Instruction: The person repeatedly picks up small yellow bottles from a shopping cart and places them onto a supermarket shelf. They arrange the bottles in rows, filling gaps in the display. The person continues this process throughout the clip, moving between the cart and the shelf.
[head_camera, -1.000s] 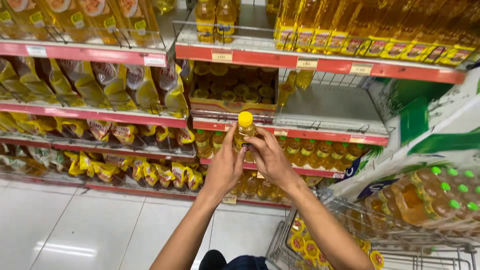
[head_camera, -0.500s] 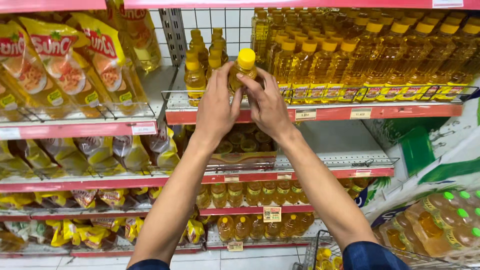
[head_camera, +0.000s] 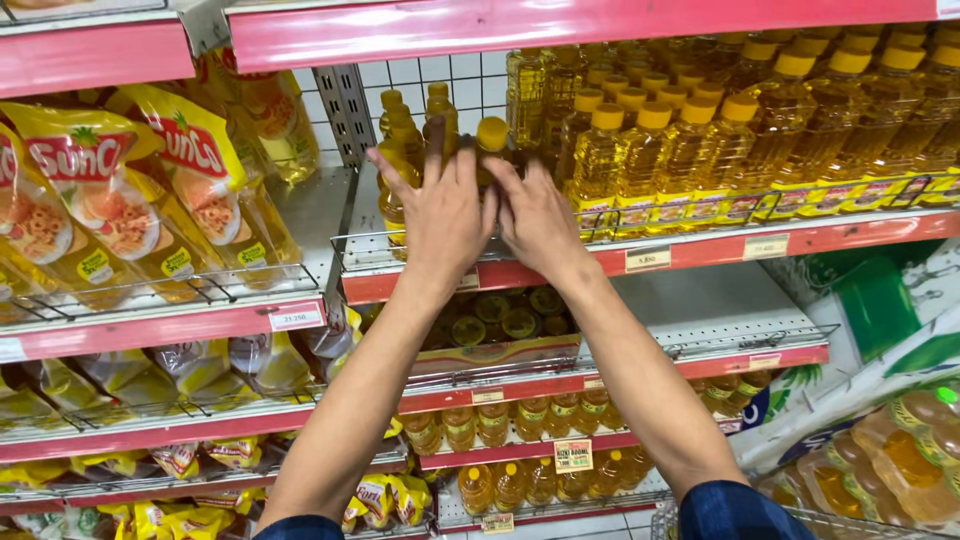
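a small clear plastic oil bottle (head_camera: 492, 150) with a round yellow cap stands at the front edge of a wire-fronted shelf (head_camera: 640, 225), amber oil glowing through its smooth wall; only the cap and shoulder show, the body being hidden behind the hands. the left hand (head_camera: 440, 215) and the right hand (head_camera: 535, 215) press together around it, one on each side, palms facing in, fingers stretched upward and a little spread, thumbs nearly touching below the cap. both forearms rise steeply from the lower edge of the view, bare to the dark blue sleeves.

just left of the bottle, a short file of like small bottles (head_camera: 400, 150) runs back toward the white grid panel at the shelf's rear. to the right, touching rows of taller square-shouldered bottles (head_camera: 700, 140) fill the shelf to its right end, behind a thin wire rail. the shelf's front lip is a red strip with white price tags (head_camera: 647, 258). on the neighbouring shelf to the left lean soft glossy yellow refill pouches (head_camera: 120, 200). below, an open carton of capped bottles (head_camera: 500, 325) sits at the front edge of the next shelf.
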